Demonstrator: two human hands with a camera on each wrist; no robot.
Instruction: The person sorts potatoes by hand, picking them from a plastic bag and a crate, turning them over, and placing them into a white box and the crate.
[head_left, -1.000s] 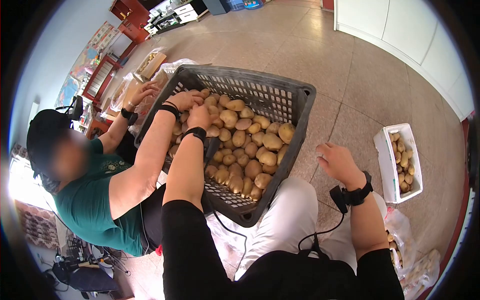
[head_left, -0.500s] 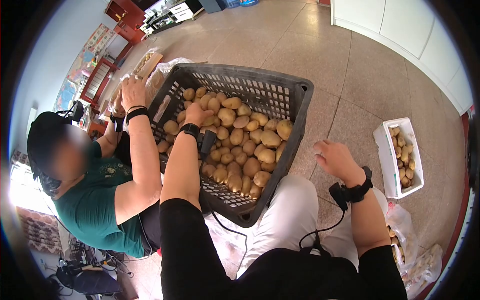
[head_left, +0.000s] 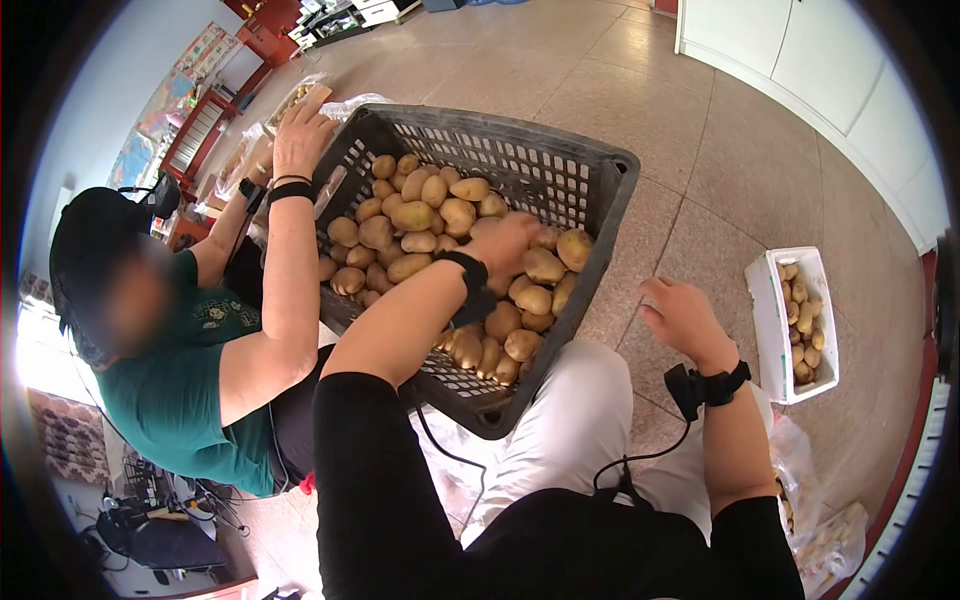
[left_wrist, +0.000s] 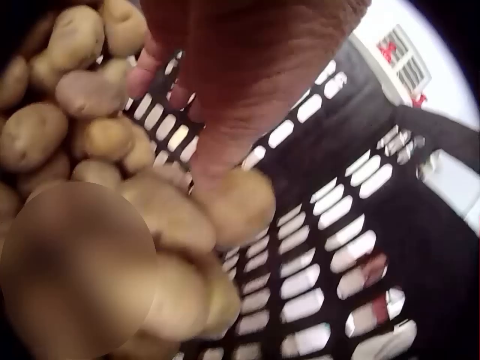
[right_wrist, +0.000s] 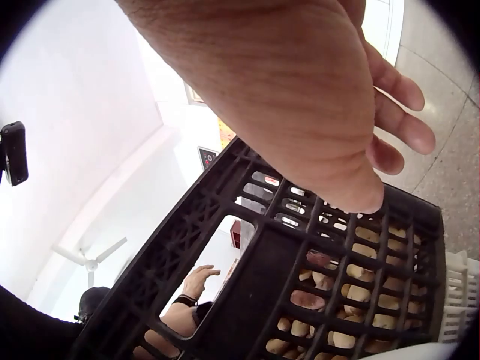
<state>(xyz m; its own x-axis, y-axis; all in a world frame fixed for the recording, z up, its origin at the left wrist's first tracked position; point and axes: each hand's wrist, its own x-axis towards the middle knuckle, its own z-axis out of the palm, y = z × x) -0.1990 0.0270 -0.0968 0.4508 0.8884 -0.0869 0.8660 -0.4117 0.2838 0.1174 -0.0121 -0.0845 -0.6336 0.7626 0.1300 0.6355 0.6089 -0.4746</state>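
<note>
Inside the black crate (head_left: 600, 250), my left hand (head_left: 505, 245) is over the potatoes (head_left: 410, 215) near the right side. Its thumb touches a potato (left_wrist: 241, 208) in the left wrist view, with the fingers spread apart from it; part of the hand lies outside that view. My right hand (head_left: 685, 318) hangs loosely bent in the air right of the crate, holding nothing. In the right wrist view, this hand (right_wrist: 300, 105) appears in front of the slatted crate wall (right_wrist: 262, 277).
A person in a green shirt (head_left: 175, 350) sits at the left, one hand (head_left: 300, 140) by the crate's upper left edge. On the floor at the right stands a white box (head_left: 770, 330) of potatoes, with plastic bags (head_left: 835, 540) below. White cabinets (head_left: 830, 60) line the upper right.
My left hand has moved from the crate's left part to its right. The other person's near hand has left the potatoes for the crate's edge. My right hand has barely moved.
</note>
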